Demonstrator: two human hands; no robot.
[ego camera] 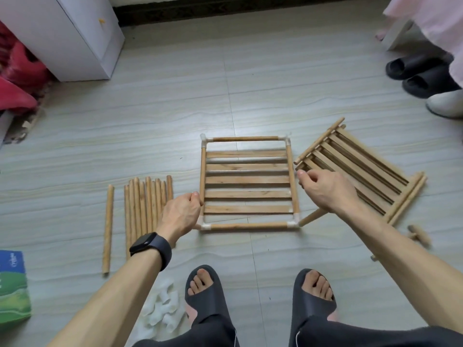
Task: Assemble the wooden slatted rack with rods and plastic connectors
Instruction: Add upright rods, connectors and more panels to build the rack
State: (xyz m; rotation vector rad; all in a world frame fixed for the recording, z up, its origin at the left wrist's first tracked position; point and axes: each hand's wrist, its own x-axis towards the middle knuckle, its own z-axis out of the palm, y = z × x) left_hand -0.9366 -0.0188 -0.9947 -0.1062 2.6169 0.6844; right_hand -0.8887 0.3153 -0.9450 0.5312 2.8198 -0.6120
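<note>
A square rack panel [246, 225] lies on the floor in front of me: several wooden slats [246, 180] framed by rods, with white plastic connectors [292, 224] at the corners. My left hand [181, 216] grips the panel's left rod near its lower end. My right hand [325, 189] hovers just right of the panel's right rod, fingers curled, with nothing seen in them. A rod [310, 217] sticks out from the near right connector and runs under my right wrist.
A bundle of loose rods [147, 204] and a single rod [107, 229] lie to the left. More slatted panels [360, 171] lie stacked at the right. Spare white connectors [162, 309] sit by my left foot. Slippers [421, 73] and a white cabinet [75, 33] stand farther off.
</note>
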